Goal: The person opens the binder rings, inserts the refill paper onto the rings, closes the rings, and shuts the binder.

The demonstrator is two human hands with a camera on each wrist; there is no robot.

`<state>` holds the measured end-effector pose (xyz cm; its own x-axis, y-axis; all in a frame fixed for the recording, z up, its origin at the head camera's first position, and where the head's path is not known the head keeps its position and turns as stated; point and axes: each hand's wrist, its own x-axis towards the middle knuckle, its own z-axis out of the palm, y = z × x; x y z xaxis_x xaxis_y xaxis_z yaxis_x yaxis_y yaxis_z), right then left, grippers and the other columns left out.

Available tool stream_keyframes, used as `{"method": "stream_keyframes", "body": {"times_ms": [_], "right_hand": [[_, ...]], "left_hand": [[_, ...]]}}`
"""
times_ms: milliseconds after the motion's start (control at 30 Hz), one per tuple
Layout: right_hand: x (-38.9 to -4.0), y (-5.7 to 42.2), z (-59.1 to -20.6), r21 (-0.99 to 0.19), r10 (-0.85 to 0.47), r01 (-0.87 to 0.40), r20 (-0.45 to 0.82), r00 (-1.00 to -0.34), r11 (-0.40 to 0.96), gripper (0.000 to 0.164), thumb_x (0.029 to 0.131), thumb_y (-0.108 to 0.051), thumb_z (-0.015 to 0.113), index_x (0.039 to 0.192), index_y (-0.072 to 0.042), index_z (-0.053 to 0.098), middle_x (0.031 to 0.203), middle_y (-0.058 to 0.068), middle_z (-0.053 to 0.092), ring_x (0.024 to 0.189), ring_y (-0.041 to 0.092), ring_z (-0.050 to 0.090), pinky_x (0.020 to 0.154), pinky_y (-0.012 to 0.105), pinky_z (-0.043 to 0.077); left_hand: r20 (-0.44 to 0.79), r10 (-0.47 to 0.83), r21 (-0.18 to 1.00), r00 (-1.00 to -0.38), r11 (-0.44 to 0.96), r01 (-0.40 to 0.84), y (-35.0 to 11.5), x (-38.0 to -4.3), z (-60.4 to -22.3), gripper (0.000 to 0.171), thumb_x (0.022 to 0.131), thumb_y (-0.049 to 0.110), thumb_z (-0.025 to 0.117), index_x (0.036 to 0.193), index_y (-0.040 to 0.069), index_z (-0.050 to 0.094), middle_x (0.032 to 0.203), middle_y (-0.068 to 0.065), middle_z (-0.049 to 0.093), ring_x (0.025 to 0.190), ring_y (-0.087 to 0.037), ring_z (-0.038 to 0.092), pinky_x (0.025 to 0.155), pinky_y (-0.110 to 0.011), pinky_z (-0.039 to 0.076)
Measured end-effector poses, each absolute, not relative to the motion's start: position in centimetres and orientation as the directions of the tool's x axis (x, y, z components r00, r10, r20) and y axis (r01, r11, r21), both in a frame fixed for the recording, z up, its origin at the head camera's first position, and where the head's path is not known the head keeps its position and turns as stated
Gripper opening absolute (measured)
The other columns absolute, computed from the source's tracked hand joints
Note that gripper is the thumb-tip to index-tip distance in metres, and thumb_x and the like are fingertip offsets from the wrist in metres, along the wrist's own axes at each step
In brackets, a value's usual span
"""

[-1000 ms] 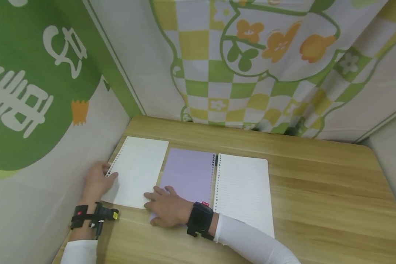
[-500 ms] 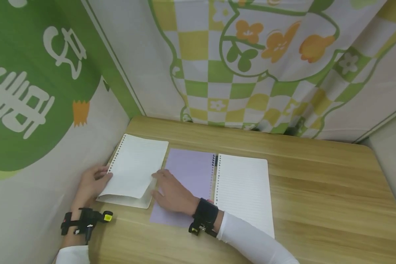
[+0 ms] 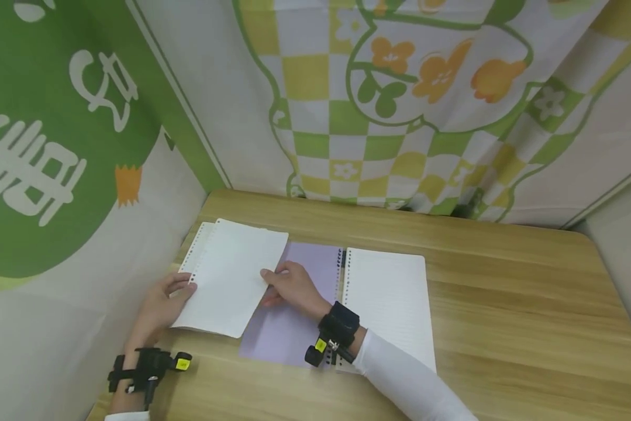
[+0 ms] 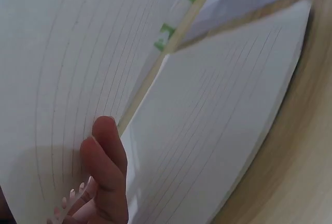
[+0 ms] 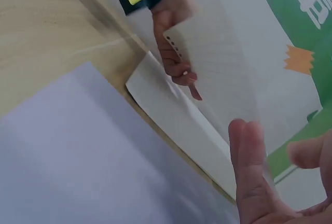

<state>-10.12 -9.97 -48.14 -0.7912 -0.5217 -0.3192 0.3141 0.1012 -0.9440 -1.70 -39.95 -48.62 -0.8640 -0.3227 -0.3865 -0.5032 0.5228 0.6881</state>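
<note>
Two bare hands at work with loose-leaf paper on a wooden table. The lifted sheet, white and punched along its left edge, is raised at the left of the scene, above the lower paper, whose own punched margin shows to its left. The left hand pinches the punched edge, thumb uppermost; the right hand grips the opposite edge between thumb and fingers, over the purple cover. Ruled lines mark the underside of the lifted sheet and the lower paper alike — both visible in the left wrist view. To the right of the purple cover lies the ruled page, its holes along the left side. Beyond the table's far edge hangs a checked curtain; each wrist bears a strapped black device.
</note>
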Motion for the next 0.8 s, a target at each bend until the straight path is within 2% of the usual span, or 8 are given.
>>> {"method": "stream_keyframes", "body": {"times_ms": [100, 233, 333, 467, 600, 800], "right_hand": [[-10.4, -8.7, -48.3, -0.948, -0.493, 0.288, -0.316, -0.811, 0.133, 0.022, 0.107, -0.022, 0.063, 0.105, 0.000, 0.062, 0.071, 0.011, 0.076, 0.056, 0.017, 0.073, 0.064, 0.034, 0.064], [-10.4, -6.1, -48.5, -0.952, -0.468, 0.226, -0.298, -0.832, 0.204, 0.020, 0.108, -0.020, 0.060, 0.101, -0.002, 0.064, 0.067, 0.007, 0.073, 0.054, 0.015, 0.071, 0.060, 0.029, 0.060], [-10.2, -3.6, -48.7, -0.951, -0.455, 0.178, -0.278, -0.846, 0.252, 0.022, 0.108, -0.023, 0.061, 0.099, -0.004, 0.065, 0.066, 0.005, 0.072, 0.055, 0.019, 0.072, 0.059, 0.028, 0.056], [-9.9, -0.1, -48.7, -0.946, -0.424, 0.147, -0.263, -0.866, 0.288, 0.022, 0.107, -0.023, 0.064, 0.094, -0.005, 0.065, 0.063, 0.002, 0.068, 0.054, 0.020, 0.070, 0.055, 0.028, 0.055], [-9.7, 3.3, -48.5, -0.943, -0.374, 0.176, -0.277, -0.885, 0.281, 0.020, 0.105, -0.019, 0.068, 0.093, -0.003, 0.068, 0.065, 0.002, 0.069, 0.055, 0.017, 0.067, 0.057, 0.031, 0.060], [-9.7, 8.6, -48.2, -0.930, -0.314, 0.202, -0.299, -0.901, 0.307, 0.021, 0.104, -0.020, 0.070, 0.097, -0.001, 0.071, 0.071, 0.003, 0.069, 0.061, 0.016, 0.066, 0.060, 0.033, 0.062]], "left_hand": [[-0.398, -0.307, 0.688, -0.865, 0.523, -0.503, -38.3, -1.6, -48.6, 0.066, 0.110, 0.051, 0.054, 0.158, 0.007, 0.046, 0.161, -0.030, 0.047, 0.143, -0.050, 0.047, 0.107, -0.063, 0.046], [-0.370, -0.279, 0.735, -0.886, 0.495, -0.463, -35.9, -1.3, -48.6, 0.061, 0.109, 0.050, 0.056, 0.151, 0.005, 0.054, 0.155, -0.028, 0.054, 0.135, -0.043, 0.056, 0.097, -0.043, 0.052], [-0.344, -0.246, 0.768, -0.906, 0.482, -0.422, -34.0, -1.2, -48.5, 0.058, 0.110, 0.048, 0.056, 0.146, 0.003, 0.059, 0.149, -0.027, 0.060, 0.124, -0.034, 0.064, 0.088, -0.028, 0.052], [-0.325, -0.193, 0.796, -0.926, 0.473, -0.378, -31.5, -1.3, -48.1, 0.047, 0.111, 0.040, 0.059, 0.138, 0.003, 0.066, 0.139, -0.022, 0.068, 0.112, -0.026, 0.070, 0.084, -0.026, 0.057], [-0.309, -0.131, 0.840, -0.942, 0.427, -0.335, -28.9, -1.8, -47.8, 0.033, 0.109, 0.028, 0.063, 0.128, 0.002, 0.070, 0.124, -0.018, 0.073, 0.095, -0.021, 0.072, 0.076, -0.027, 0.060], [-0.297, -0.015, 0.875, -0.955, 0.397, -0.278, -24.7, -2.8, -48.0, 0.024, 0.106, 0.021, 0.068, 0.118, 0.001, 0.074, 0.098, -0.011, 0.075, 0.074, -0.018, 0.069, 0.065, -0.028, 0.058]]}}
